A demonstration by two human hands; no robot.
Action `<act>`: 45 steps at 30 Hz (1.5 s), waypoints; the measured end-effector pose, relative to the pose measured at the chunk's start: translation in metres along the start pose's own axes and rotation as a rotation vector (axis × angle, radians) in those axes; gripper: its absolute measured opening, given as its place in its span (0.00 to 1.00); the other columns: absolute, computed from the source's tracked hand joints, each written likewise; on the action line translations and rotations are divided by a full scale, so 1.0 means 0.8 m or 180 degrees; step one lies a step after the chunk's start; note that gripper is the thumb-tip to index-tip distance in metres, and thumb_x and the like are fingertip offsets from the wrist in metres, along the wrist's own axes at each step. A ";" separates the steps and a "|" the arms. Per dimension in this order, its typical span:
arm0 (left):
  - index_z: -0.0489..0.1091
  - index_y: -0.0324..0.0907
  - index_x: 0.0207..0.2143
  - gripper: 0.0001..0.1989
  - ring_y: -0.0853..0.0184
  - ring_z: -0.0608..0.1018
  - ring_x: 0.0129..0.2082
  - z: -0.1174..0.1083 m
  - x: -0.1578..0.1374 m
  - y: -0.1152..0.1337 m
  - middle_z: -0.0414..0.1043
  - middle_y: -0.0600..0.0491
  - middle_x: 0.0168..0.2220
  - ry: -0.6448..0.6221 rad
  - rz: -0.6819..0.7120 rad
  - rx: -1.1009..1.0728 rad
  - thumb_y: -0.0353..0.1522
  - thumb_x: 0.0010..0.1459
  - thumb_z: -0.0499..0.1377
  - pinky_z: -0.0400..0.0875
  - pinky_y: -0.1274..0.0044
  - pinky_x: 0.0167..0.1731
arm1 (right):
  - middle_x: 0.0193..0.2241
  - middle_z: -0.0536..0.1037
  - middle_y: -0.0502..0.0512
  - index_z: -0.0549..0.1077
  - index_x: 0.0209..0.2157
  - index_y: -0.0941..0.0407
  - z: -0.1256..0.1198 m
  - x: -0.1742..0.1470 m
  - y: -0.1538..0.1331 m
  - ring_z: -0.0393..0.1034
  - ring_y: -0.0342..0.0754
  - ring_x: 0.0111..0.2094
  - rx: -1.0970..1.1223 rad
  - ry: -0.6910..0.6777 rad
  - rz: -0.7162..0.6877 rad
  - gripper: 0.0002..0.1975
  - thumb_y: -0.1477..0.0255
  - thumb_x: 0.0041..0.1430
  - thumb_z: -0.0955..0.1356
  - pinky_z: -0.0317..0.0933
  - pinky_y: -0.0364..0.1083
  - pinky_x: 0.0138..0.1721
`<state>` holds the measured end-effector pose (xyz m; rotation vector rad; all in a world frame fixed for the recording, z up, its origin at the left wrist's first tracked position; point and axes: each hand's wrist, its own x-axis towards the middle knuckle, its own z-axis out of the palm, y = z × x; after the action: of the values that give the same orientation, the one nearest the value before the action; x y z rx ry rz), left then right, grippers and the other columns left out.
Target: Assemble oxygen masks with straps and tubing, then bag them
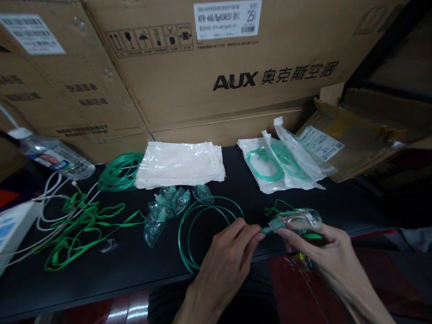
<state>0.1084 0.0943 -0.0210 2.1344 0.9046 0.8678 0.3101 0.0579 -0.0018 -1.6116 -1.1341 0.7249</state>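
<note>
My left hand (232, 252) is closed around the end of a green plastic tube (184, 234), whose coils lie on the black table to its left. In my right hand (320, 247) is a clear oxygen mask (297, 220), gripped near its greenish connector (276, 224). The tube end meets that connector between my two hands; whether it is fully seated I cannot tell. A thin green strap (278, 204) hangs by the mask. Several more clear masks (155, 225) lie left of the tube coils.
Green elastic straps (84, 229) and white cables lie left, near a water bottle (57, 155). Behind are coiled green tubing (119, 173), a stack of white bags (178, 164) and packed tubing sets (266, 166). Large cartons (189, 94) stand along the back; an open carton (354, 135) is at right.
</note>
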 end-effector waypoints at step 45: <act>0.77 0.36 0.36 0.14 0.68 0.76 0.26 -0.027 0.012 0.005 0.75 0.51 0.29 -0.0313 -0.0140 -0.0333 0.20 0.61 0.52 0.68 0.79 0.29 | 0.27 0.87 0.49 0.86 0.28 0.46 0.034 -0.031 0.037 0.83 0.54 0.25 -0.0269 0.0801 -0.1133 0.05 0.71 0.47 0.79 0.78 0.49 0.32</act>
<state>0.0980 0.1062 -0.0028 2.0411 0.8351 0.7645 0.2867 0.0432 -0.0398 -1.4675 -1.2326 0.2385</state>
